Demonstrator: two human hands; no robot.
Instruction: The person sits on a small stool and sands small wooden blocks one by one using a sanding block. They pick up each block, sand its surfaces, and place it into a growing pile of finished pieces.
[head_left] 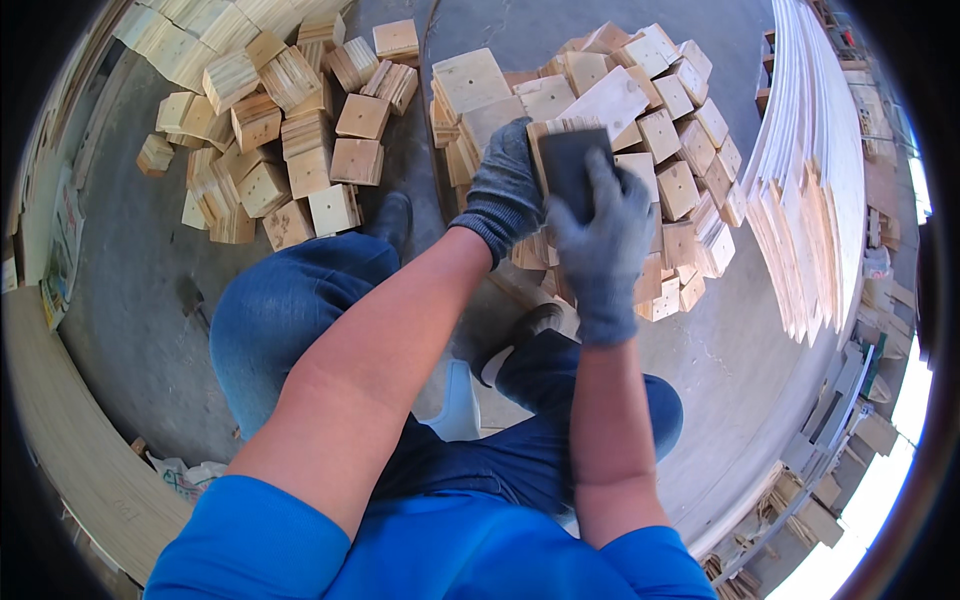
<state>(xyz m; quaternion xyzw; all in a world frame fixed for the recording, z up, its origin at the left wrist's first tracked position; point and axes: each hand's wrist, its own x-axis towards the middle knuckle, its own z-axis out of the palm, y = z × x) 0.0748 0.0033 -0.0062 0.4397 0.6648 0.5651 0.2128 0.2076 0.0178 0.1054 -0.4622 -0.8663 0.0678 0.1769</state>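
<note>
Grey knitted work gloves cover both hands. With its fingers wrapped round the left side, my left hand holds up a plywood block above the pile. My right hand, slightly smeared by motion, presses a dark rectangular sanding pad against the face of that block. The pad covers most of the face, so its surface cannot be seen. Right behind and below the hands lies a heap of similar wooden blocks, many with a small hole in one face.
Another heap of plywood blocks lies on the concrete floor at the left. Long thin wooden boards stand stacked at the right. A light-blue stool shows between my legs, and large sheets line the left edge.
</note>
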